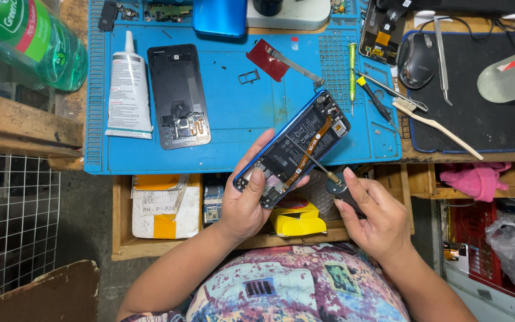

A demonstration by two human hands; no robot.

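Left hand [247,206] wrapped around the lower end of an opened phone [296,146], thumb laid across its exposed insides, fingers curled behind the blue frame. Phone held tilted, top end pointing up and away to the right, back cover off, battery and an orange ribbon strip showing. Right hand [374,217] closed on the dark handle of a screwdriver [332,179], forefinger stretched along the top, thin metal tip touching the middle of the phone just beside the orange strip. Both hands raised above an open wooden drawer [123,238], close together, right hand just right of the phone's lower half.

Beyond the left hand, on a blue work mat [239,113]: a black phone back panel [177,95] lying flat, a white glue tube [128,89] just left of it, a small metal card tray [249,76] and a red card [267,59] with a flat metal blade across it. Beyond the right hand, near the mat's right edge: a green-handled screwdriver [351,71], tweezers and a pale toothbrush [436,125] reaching onto a black pad. Dark computer mouse [417,59] further off on that pad. Under the hands, in the drawer, a yellow box [296,222] and a taped white package [165,206]. Far left of the left hand, a green plastic bottle [31,42]. Right of the right hand, a pink cloth [478,179] in a side compartment.
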